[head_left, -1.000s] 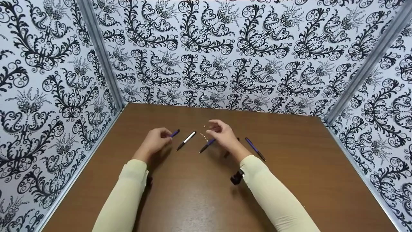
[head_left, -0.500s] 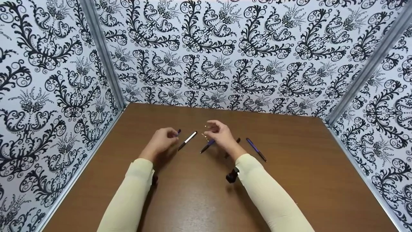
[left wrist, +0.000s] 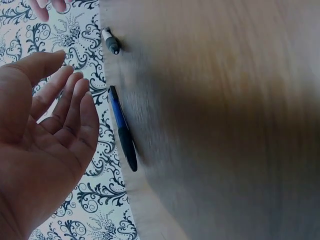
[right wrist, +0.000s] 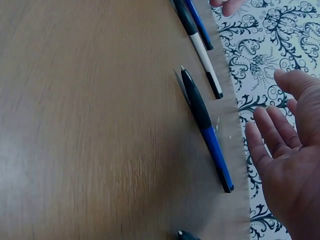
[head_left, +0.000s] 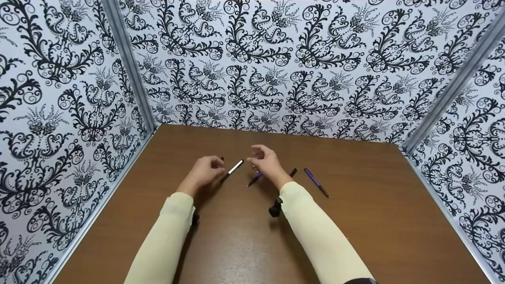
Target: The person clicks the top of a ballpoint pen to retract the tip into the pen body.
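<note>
My left hand (head_left: 206, 170) hovers above the table, fingers loosely bent and nothing in them. In the left wrist view a blue pen (left wrist: 122, 127) with a black grip lies beside that hand. A white pen (head_left: 232, 170) with a black grip lies between the two hands. My right hand (head_left: 269, 161) is also raised, thumb and fingers apart, holding nothing. Partly covered by it in the head view is another blue pen (right wrist: 207, 130), which shows whole in the right wrist view. The dark end of a further pen (head_left: 293, 172) sticks out behind the right hand.
One more blue pen (head_left: 316, 182) lies alone to the right. The brown wooden table (head_left: 236, 236) is bounded by patterned walls (head_left: 256, 79) at the back and sides. Small light specks (right wrist: 217, 122) show near the middle blue pen.
My left hand has moved right, covering more of the blue pen near it. My right hand has shifted slightly left, uncovering more of the dark pen behind it. The pens stay on the table.
</note>
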`<control>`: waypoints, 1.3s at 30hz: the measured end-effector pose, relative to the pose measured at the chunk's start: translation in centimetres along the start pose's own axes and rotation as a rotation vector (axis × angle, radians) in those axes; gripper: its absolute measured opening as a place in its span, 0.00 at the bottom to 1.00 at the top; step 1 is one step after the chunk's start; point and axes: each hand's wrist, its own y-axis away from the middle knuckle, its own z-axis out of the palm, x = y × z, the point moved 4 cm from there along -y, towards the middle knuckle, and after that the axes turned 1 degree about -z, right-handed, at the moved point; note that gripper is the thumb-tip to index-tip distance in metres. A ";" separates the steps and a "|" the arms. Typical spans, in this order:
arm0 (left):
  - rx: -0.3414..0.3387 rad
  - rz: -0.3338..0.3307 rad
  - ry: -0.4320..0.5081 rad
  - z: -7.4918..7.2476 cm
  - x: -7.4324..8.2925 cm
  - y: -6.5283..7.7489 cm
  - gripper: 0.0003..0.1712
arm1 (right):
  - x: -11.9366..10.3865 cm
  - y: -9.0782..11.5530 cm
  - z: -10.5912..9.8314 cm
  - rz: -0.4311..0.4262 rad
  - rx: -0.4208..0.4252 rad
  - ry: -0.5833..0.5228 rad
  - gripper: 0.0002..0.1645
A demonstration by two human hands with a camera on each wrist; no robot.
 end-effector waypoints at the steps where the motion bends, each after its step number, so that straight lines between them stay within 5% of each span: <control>1: -0.001 -0.003 -0.003 0.1 0.0 -0.1 0.13 | 0.1 -0.1 0.2 0.008 -0.003 -0.012 0.30; 24: -0.065 -0.079 -0.037 2.2 0.1 -1.0 0.14 | 1.0 -0.8 1.7 0.013 0.003 0.019 0.30; 39: -0.060 -0.025 -0.069 3.0 0.2 -1.2 0.11 | 0.6 -0.4 1.2 0.027 0.021 0.017 0.30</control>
